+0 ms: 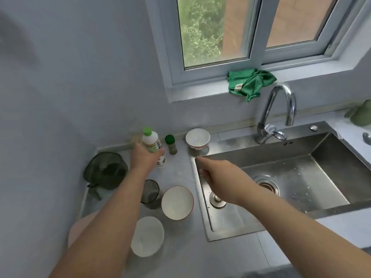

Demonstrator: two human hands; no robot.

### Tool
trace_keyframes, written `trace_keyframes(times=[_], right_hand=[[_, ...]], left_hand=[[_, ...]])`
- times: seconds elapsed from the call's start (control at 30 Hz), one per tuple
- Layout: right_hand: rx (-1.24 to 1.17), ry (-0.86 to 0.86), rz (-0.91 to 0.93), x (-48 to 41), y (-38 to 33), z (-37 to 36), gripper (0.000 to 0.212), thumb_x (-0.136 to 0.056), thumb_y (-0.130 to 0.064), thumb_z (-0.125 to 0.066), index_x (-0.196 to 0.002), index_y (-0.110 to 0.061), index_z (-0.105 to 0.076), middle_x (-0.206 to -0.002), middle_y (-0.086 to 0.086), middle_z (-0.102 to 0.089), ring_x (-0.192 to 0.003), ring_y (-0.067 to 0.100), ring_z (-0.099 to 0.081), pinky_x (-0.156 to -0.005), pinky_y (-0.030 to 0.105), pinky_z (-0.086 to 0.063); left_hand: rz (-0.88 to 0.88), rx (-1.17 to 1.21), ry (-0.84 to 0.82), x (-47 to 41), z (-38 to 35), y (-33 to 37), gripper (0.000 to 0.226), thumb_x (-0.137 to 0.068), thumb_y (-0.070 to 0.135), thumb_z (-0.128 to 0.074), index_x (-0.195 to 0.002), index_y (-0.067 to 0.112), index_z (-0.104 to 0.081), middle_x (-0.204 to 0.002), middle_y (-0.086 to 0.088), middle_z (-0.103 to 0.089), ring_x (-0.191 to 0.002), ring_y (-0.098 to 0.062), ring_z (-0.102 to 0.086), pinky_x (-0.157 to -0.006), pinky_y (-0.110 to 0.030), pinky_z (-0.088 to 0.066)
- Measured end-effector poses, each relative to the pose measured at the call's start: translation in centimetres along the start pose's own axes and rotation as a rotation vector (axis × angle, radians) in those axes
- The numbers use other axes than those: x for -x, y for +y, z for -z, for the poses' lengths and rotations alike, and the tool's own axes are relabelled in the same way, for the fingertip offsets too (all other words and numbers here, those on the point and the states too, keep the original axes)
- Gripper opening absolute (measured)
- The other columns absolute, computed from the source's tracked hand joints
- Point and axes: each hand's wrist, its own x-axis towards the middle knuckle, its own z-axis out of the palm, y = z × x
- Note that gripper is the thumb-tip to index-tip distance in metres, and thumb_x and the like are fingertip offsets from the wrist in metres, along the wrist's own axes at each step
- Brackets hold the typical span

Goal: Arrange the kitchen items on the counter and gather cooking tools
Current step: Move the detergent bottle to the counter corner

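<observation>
Bottle (151, 141) sits in our curled left hand (143, 157), probably bound beside spice jar (171, 145); right hand (218, 177) hovers flat, empty.

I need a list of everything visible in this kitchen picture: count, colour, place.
white plastic bottle with green cap: one, white and green, back counter
small spice jar with dark green lid: one, green-lidded, right of bottle
white footed bowl: one, white, by sink's back-left corner
red-rimmed white bowl: one, white, left of sink
plain white round bowl: one, white, nearest counter
dark see-through cup: one, grey, left of red-rimmed bowl
dark green mesh strainer: one, dark green, counter's left
pink rounded object: one, pink, beside left forearm, partly hidden
green cloth: one, green, windowsill
chrome tap: one, silver, behind sink
stainless steel sink: one, silver, right of counter
left hand: one, holds bottle
right hand: one, open, over sink's left edge
</observation>
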Motion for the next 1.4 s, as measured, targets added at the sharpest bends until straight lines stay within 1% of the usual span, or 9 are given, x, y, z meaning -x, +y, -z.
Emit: trace_keyframes(times=[0.17,0.4,0.57,0.73,0.83,0.9,1.0,1.23,1.4], right_hand=[[-0.014,-0.063,-0.086,-3.7,-0.7,-1.5,0.047,-0.106,-0.032,-0.035,-0.151,-0.024,-0.028,-0.117,0.005,-0.064,-0.100,0.029,-0.056,-0.073,0.036,-0.043],[-0.003,-0.075,-0.155,-5.8,-1.0,-3.1,0.055,-0.105,-0.035,-0.036,-0.156,-0.024,-0.018,-0.122,0.007,-0.063,-0.109,0.033,-0.056,-0.082,0.042,-0.049],[-0.039,-0.065,-0.178,-5.7,-1.3,-3.0,0.063,-0.104,-0.038,-0.041,-0.158,-0.026,-0.010,-0.129,0.008,-0.061,-0.113,0.033,-0.057,-0.085,0.043,-0.050],[-0.317,0.041,-0.204,-2.6,-0.7,-1.5,0.084,-0.093,-0.044,-0.063,-0.157,-0.037,-0.009,-0.137,0.001,-0.060,-0.122,0.020,-0.056,-0.100,0.039,-0.048],[-0.550,0.193,-0.227,1.1,-0.2,-0.5,0.080,-0.084,-0.043,-0.075,-0.149,-0.046,-0.028,-0.133,-0.020,-0.060,-0.117,0.001,-0.059,-0.102,0.031,-0.049],[-0.649,0.302,-0.308,3.7,0.5,-0.2,0.072,-0.079,-0.040,-0.080,-0.140,-0.044,-0.041,-0.122,-0.023,-0.064,-0.108,0.001,-0.063,-0.096,0.032,-0.054],[-0.691,0.451,-0.448,8.7,2.0,0.1,0.065,-0.078,-0.036,-0.083,-0.133,-0.036,-0.049,-0.113,-0.022,-0.067,-0.100,-0.001,-0.066,-0.088,0.027,-0.057],[-0.693,0.735,-0.748,22.6,4.5,1.0,0.063,-0.075,-0.042,-0.081,-0.129,-0.046,-0.047,-0.114,-0.024,-0.066,-0.100,-0.003,-0.065,-0.087,0.031,-0.058],[-0.679,0.961,-0.864,35.5,4.0,1.0,0.055,-0.080,-0.035,-0.078,-0.127,-0.040,-0.049,-0.117,-0.023,-0.066,-0.102,-0.007,-0.063,-0.089,0.024,-0.053]], left_hand=[[0.039,0.099,0.033,-3.6,-1.8,-2.0,0.074,-0.063,0.029,-0.092,-0.123,0.016,-0.051,-0.117,0.002,-0.064,-0.105,-0.019,-0.062,-0.095,-0.037,-0.049],[-0.020,0.061,0.048,-4.2,-2.2,-3.3,0.063,-0.076,0.029,-0.084,-0.126,0.008,-0.053,-0.122,-0.008,-0.066,-0.111,-0.028,-0.063,-0.088,-0.031,-0.047],[-0.235,-0.030,0.004,-1.5,1.2,-0.3,0.056,-0.074,0.041,-0.084,-0.120,0.024,-0.057,-0.116,0.007,-0.068,-0.104,-0.015,-0.064,-0.082,-0.029,-0.045],[-0.456,0.001,-0.309,4.6,2.6,6.8,0.045,-0.064,0.047,-0.087,-0.098,0.043,-0.058,-0.095,0.028,-0.066,-0.087,0.006,-0.064,-0.074,-0.022,-0.051],[-0.503,0.140,-0.580,8.6,1.0,10.2,0.049,-0.054,0.051,-0.089,-0.096,0.043,-0.065,-0.092,0.021,-0.074,-0.086,-0.001,-0.071,-0.075,-0.025,-0.056],[-0.505,0.190,-0.713,10.8,-0.7,11.7,0.051,-0.052,0.048,-0.086,-0.099,0.038,-0.068,-0.094,0.017,-0.076,-0.089,-0.006,-0.073,-0.075,-0.025,-0.057],[-0.555,0.221,-0.892,14.4,-4.0,13.5,0.051,-0.054,0.040,-0.088,-0.101,0.032,-0.070,-0.095,0.015,-0.076,-0.090,-0.007,-0.073,-0.076,-0.024,-0.058],[-0.713,0.146,-1.217,26.2,-11.3,17.2,0.057,-0.055,0.049,-0.093,-0.104,0.034,-0.068,-0.100,0.014,-0.076,-0.096,-0.010,-0.072,-0.083,-0.038,-0.058],[-0.875,0.105,-1.379,39.1,-14.4,18.4,0.038,-0.069,0.026,-0.087,-0.100,0.034,-0.066,-0.093,0.021,-0.075,-0.090,0.000,-0.070,-0.070,-0.017,-0.056]])
